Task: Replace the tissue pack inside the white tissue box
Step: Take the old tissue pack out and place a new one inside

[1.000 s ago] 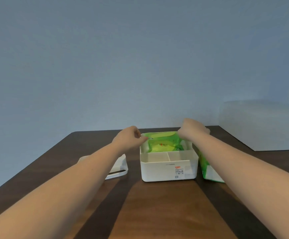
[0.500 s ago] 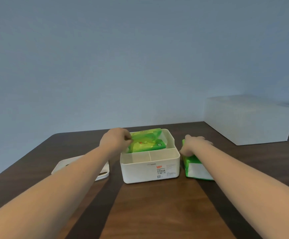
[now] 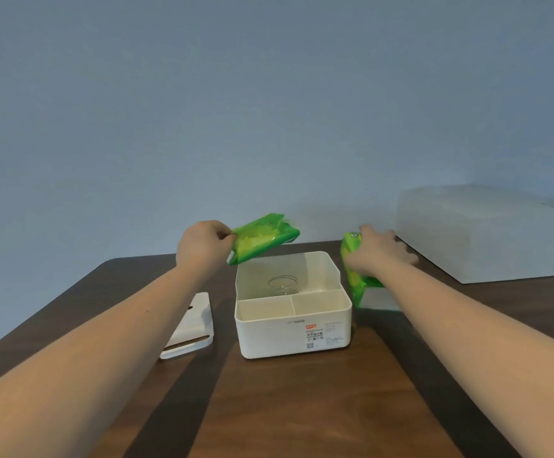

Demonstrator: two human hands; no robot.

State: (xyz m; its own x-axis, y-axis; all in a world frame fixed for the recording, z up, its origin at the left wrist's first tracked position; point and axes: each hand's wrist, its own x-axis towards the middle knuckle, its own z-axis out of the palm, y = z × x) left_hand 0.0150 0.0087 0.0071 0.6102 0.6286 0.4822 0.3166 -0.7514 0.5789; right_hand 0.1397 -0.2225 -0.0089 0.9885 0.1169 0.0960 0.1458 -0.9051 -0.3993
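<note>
The white tissue box (image 3: 293, 332) stands open in the middle of the dark wooden table. Its large rear compartment shows a wire spring on its floor, and two small front compartments hold nothing. My left hand (image 3: 202, 247) grips a flat, mostly spent green tissue pack (image 3: 264, 238) and holds it tilted in the air above the box's rear left corner. To the right of the box, my right hand (image 3: 376, 254) is closed on a fuller green tissue pack (image 3: 355, 276), which is tipped up on its end.
The box's white lid (image 3: 191, 327) lies on the table to the left of the box. A large white container (image 3: 487, 233) stands at the back right. The table's far edge meets a plain blue-grey wall.
My left hand has lifted the flat green pack out of the box's rear compartment. My right hand has gone from the box to the fuller pack at the right and tipped it up.
</note>
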